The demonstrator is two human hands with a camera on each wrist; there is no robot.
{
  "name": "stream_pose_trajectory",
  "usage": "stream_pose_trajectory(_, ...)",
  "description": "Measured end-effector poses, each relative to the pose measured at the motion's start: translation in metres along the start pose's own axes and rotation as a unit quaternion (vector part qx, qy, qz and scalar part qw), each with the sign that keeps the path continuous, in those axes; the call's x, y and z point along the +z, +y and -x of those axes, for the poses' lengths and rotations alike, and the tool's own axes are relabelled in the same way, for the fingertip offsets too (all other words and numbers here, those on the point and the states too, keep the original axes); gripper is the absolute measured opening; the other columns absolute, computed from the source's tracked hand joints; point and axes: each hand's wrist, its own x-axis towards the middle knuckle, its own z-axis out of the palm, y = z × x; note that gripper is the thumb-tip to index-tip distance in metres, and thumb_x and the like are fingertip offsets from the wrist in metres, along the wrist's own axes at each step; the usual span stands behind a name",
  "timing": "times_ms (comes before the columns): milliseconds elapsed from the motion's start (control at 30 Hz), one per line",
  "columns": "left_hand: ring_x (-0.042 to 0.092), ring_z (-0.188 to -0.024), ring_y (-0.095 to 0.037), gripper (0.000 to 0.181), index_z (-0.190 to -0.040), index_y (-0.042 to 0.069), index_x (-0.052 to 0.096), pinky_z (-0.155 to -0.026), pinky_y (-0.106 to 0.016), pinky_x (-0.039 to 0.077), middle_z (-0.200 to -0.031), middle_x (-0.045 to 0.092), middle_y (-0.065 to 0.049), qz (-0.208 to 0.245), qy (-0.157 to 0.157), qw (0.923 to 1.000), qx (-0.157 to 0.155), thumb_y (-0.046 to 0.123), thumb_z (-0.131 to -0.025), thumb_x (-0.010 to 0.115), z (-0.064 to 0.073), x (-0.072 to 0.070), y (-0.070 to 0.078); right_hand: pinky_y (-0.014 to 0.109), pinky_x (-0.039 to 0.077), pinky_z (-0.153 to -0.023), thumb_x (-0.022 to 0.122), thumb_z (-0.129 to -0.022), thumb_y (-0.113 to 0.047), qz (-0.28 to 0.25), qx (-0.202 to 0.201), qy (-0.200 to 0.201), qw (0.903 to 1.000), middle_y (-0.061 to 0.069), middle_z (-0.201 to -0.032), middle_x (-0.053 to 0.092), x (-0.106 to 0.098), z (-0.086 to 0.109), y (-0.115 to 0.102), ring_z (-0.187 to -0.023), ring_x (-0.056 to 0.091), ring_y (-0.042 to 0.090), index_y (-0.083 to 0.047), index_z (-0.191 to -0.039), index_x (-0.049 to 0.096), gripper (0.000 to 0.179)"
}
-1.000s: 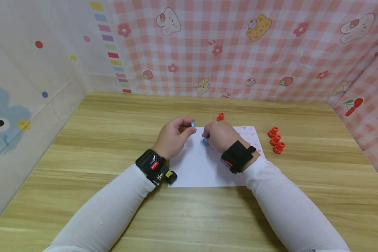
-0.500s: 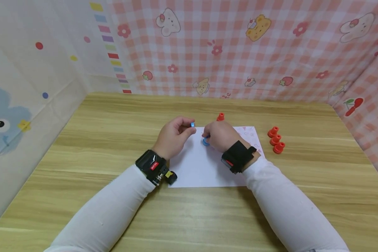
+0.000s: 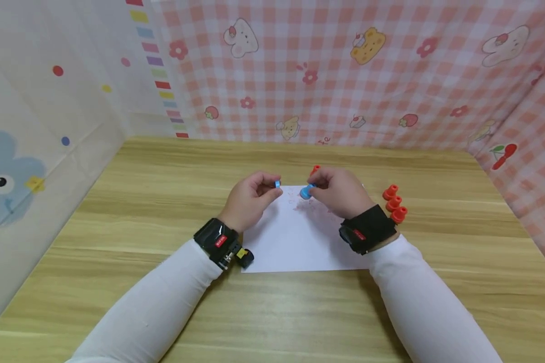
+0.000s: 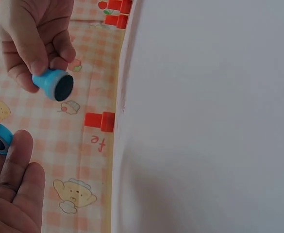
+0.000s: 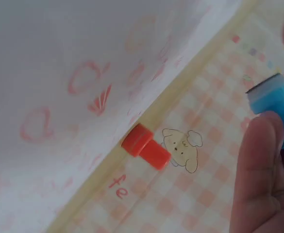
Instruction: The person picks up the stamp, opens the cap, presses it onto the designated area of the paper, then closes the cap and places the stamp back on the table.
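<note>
My right hand pinches a blue toy stamp between thumb and fingers, tilted, above the far part of a white sheet of paper. In the left wrist view the stamp's dark round face is bare. Left of it, my left hand pinches a small blue cap near the paper's far left corner. The cap's hollow side shows in the left wrist view. Pinkish-red printed marks cover the far part of the paper, partly hidden by my right hand in the head view.
Behind the paper stands one red stamp, partly hidden by my right hand. Three more red stamps stand in a row right of the paper. A checked cloth hangs behind the wooden table.
My right hand has lifted off the paper with the blue stamp, moving slightly right and turning so the stamp tilts. Red marks it covered now show. The left hand keeps its place with the cap.
</note>
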Motion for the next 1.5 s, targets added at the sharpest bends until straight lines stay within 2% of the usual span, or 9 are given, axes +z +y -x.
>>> stream_pose_trajectory(100, 0.072, -0.098, -0.02, 0.027, -0.126, 0.009, 0.071, -0.082, -0.029, 0.059, -0.115, 0.075, -0.008, 0.0, -0.004, 1.0, -0.003, 0.016, -0.1, 0.074, 0.0, 0.0, 0.001, 0.036, 0.056, -0.084, 0.074, -0.099, -0.022, -0.061, 0.011, 0.003, 0.9981, 0.009, -0.104, 0.074, -0.003, 0.004, 0.003, -0.095, 0.067, 0.025, -0.01, -0.113, 0.073, 0.019)
stream_pose_trajectory(233, 0.074, -0.099, -0.02, 0.026, -0.124, 0.012, 0.072, -0.081, -0.031, 0.06, -0.12, 0.075, -0.008, -0.004, -0.011, 0.9999, -0.01, 0.018, -0.1, 0.075, 0.001, 0.0, 0.002, 0.043, 0.061, -0.092, 0.075, -0.098, -0.016, -0.143, 0.011, 0.0, 0.9897, 0.012, -0.104, 0.074, -0.004, 0.007, 0.004, -0.093, 0.071, 0.027, -0.005, -0.111, 0.07, 0.018)
stream_pose_trajectory(367, 0.076, -0.1, -0.021, 0.026, -0.124, 0.012, 0.073, -0.084, -0.035, 0.061, -0.122, 0.075, -0.011, 0.0, -0.027, 0.9996, -0.007, 0.018, -0.099, 0.076, 0.002, 0.001, 0.004, 0.034, 0.064, -0.089, 0.074, -0.096, -0.005, -0.218, -0.017, -0.018, 0.9755, 0.013, -0.1, 0.073, -0.002, 0.007, 0.004, -0.086, 0.073, 0.022, 0.003, -0.11, 0.068, 0.017)
stream_pose_trajectory(467, 0.077, -0.102, -0.021, 0.027, -0.124, 0.01, 0.073, -0.087, -0.037, 0.061, -0.119, 0.075, -0.01, 0.008, -0.039, 0.9992, 0.001, 0.016, -0.098, 0.077, 0.002, 0.002, 0.006, 0.026, 0.063, -0.082, 0.073, -0.094, 0.001, -0.247, -0.037, -0.031, 0.9679, 0.009, -0.098, 0.072, 0.002, 0.006, 0.004, -0.083, 0.07, 0.016, 0.006, -0.108, 0.068, 0.016)
stream_pose_trajectory(667, 0.076, -0.103, -0.019, 0.026, -0.122, 0.01, 0.073, -0.09, -0.036, 0.062, -0.115, 0.077, -0.004, 0.011, -0.049, 0.9987, 0.007, 0.017, -0.097, 0.077, 0.004, 0.004, 0.009, 0.026, 0.062, -0.081, 0.073, -0.092, 0.001, -0.246, -0.041, -0.041, 0.9676, 0.009, -0.103, 0.071, 0.006, 0.007, 0.002, -0.085, 0.069, 0.017, 0.004, -0.108, 0.067, 0.017)
stream_pose_trajectory(833, 0.077, -0.102, -0.02, 0.025, -0.12, 0.01, 0.074, -0.09, -0.038, 0.062, -0.115, 0.077, -0.005, 0.009, -0.047, 0.9988, 0.007, 0.017, -0.097, 0.078, 0.004, 0.005, 0.009, 0.027, 0.061, -0.082, 0.073, -0.093, -0.002, -0.239, -0.038, -0.044, 0.9692, 0.009, -0.104, 0.072, 0.005, 0.009, 0.0, -0.086, 0.07, 0.017, 0.002, -0.109, 0.067, 0.018)
stream_pose_trajectory(1133, 0.077, -0.1, -0.018, 0.025, -0.119, 0.01, 0.074, -0.087, -0.035, 0.062, -0.115, 0.077, -0.005, 0.013, -0.047, 0.9988, 0.004, 0.017, -0.096, 0.079, 0.003, 0.006, 0.008, 0.026, 0.062, -0.08, 0.072, -0.092, 0.002, -0.255, -0.055, -0.047, 0.9642, 0.009, -0.101, 0.072, 0.007, 0.01, -0.002, -0.082, 0.072, 0.015, 0.005, -0.108, 0.069, 0.017)
stream_pose_trajectory(1367, 0.075, -0.101, -0.019, 0.022, -0.116, 0.008, 0.076, -0.088, -0.034, 0.061, -0.116, 0.077, -0.006, 0.009, -0.046, 0.9988, 0.013, 0.016, -0.096, 0.079, 0.004, 0.005, 0.009, 0.029, 0.062, -0.082, 0.074, -0.093, -0.002, -0.226, -0.039, -0.053, 0.9719, 0.011, -0.101, 0.074, 0.006, 0.011, -0.004, -0.087, 0.071, 0.019, 0.001, -0.11, 0.075, 0.017)
stream_pose_trajectory(1500, 0.073, -0.101, -0.018, 0.02, -0.114, 0.008, 0.078, -0.087, -0.032, 0.061, -0.115, 0.078, -0.006, 0.009, -0.047, 0.9987, 0.016, 0.015, -0.096, 0.079, 0.005, 0.005, 0.009, 0.041, 0.062, -0.089, 0.075, -0.095, -0.003, -0.199, -0.026, -0.05, 0.9785, 0.011, -0.104, 0.076, 0.005, 0.013, -0.007, -0.09, 0.071, 0.021, -0.003, -0.111, 0.079, 0.017)
